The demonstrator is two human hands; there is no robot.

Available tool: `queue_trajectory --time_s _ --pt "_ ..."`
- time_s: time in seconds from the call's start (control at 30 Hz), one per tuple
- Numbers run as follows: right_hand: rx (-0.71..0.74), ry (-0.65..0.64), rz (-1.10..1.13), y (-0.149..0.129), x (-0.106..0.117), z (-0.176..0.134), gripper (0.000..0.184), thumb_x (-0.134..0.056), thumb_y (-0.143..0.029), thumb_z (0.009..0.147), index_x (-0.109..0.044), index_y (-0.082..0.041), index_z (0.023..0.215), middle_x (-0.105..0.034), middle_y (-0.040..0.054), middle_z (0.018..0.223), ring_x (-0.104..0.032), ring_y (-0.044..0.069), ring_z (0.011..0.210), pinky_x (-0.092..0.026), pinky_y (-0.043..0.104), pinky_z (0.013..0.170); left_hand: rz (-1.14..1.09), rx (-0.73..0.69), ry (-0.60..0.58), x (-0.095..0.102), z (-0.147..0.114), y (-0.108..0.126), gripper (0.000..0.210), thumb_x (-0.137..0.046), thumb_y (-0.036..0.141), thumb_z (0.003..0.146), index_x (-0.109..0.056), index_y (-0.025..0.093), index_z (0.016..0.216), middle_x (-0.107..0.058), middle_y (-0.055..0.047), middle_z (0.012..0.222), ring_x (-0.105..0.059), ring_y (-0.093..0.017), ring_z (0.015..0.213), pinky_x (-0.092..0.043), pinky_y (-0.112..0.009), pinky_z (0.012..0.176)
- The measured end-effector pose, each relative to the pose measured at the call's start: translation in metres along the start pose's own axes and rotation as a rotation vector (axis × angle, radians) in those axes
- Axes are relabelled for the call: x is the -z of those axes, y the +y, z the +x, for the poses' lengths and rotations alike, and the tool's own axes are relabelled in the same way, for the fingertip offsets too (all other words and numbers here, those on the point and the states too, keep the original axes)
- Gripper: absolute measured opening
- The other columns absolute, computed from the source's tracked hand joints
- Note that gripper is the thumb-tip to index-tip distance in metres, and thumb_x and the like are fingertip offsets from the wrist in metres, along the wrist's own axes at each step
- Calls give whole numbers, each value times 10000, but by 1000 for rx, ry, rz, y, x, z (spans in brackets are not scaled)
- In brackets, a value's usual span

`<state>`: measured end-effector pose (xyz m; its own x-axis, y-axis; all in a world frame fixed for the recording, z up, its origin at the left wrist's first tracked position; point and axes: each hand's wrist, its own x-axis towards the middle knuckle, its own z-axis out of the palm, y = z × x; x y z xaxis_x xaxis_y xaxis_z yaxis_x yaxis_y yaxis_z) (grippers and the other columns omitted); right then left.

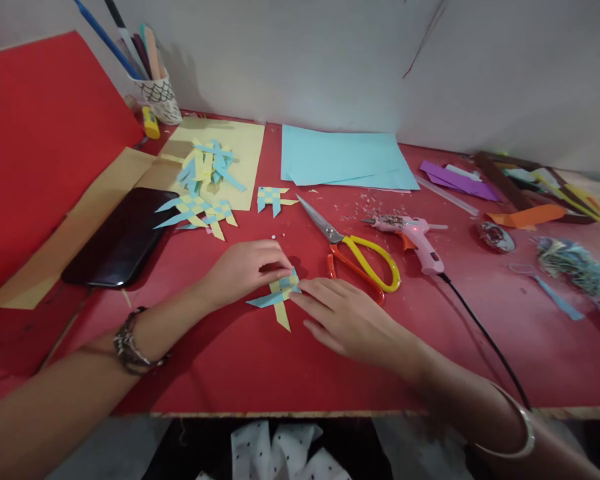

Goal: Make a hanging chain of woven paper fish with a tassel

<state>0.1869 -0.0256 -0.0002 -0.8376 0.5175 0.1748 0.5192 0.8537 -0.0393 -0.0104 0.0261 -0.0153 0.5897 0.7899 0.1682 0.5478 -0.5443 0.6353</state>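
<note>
Pale wall [300, 73] stands behind a red bench [220, 383]. Near the centre of the frame a woven blue-and-yellow paper piece [281, 295] lies partly covered by both hands. The left hand [247, 270] has its fingers pinching the upper edge; the right hand [347, 320] rests its fingers close together at the right edge, though whether they grip I cannot tell. Scissors [334, 235] crowd in just beyond the right hand, a pink glue gun [413, 233] farther right. Blue sheets [345, 157] lie upper centre, a dark phone [120, 237] at left.
</note>
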Motion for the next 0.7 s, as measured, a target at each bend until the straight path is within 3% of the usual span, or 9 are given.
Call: queue_trajectory --time_s 0.23,0.7 --pt "-25 -48 29 5 1 -1 324 -341 -211 865 -535 -99 1099 -590 119 1067 -538 202 946 -462 341 773 150 -31 -29 -4 2 -2 343 -372 367 872 -647 177 797 -623 -29 790 -570 -135 735 -383 -211 598" --pt "-42 -80 53 4 2 -1 314 -356 -212 863 -531 -112 1103 -574 118 1104 -524 203 977 -452 343 793 71 -25 -10 3 1 -7 325 -387 377 858 -661 201 859 -665 -23 836 -588 -130 757 -416 -194 674"
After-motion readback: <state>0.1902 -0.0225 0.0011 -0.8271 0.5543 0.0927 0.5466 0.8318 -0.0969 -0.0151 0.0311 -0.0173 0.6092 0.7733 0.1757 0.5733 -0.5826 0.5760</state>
